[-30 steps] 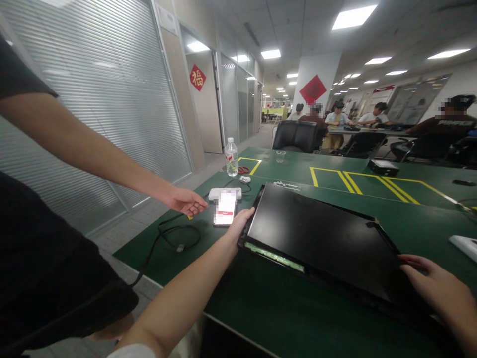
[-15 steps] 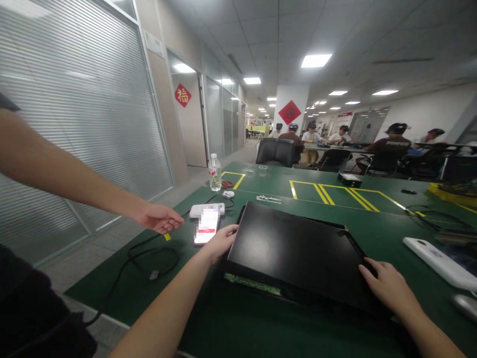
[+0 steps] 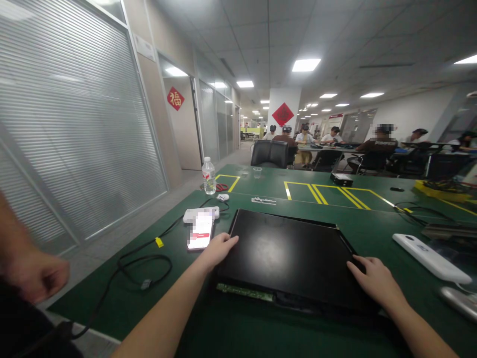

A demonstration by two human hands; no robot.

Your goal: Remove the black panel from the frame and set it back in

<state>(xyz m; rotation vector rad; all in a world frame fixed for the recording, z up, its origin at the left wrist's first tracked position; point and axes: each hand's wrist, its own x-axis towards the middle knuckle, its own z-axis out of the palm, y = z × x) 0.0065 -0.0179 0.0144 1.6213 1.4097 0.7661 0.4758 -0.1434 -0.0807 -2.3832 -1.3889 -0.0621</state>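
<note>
- Basically, one black panel (image 3: 286,258) lay face up toward the near edge of the bench (image 3: 372,223), about midway between what showed of its sides.
- Own hands: two, both gripping. Left hand (image 3: 222,248) was closed on the panel's left rim, right hand (image 3: 376,278) on its right rim, thumb on top.
- Why that hold: opposite rims probably gave balance and left the middle of the face untouched. Fingers under the panel, if any, were hidden.
- Circuit strips: one, green strip (image 3: 246,292), exposed along the panel's near side.
- Phones: one, lit phone (image 3: 201,243) just beyond the left hand, toward the bench's left edge, likely angled for reading; leaning or flat, couldn't tell.
- White slabs: two. White block (image 3: 190,215) was right behind the phone, maybe as a prop; white power bank (image 3: 430,258) sat well right of the panel.
- Black cable (image 3: 119,266): one loop near the bench's near left corner, one yellow tag (image 3: 159,242) on it, presumably a label.
- Far left corner: one bottle (image 3: 209,176), one pair of red scissors (image 3: 222,187) beside it; likely parked there out of the way.
- Far edge: one clear cup (image 3: 257,172), one black box (image 3: 342,179).
- Beyond the panel: one caliper-like tool (image 3: 263,201).
- Co-worker's hand (image 3: 40,276): one, curled, off the bench's left edge; contents couldn't be told.
</note>
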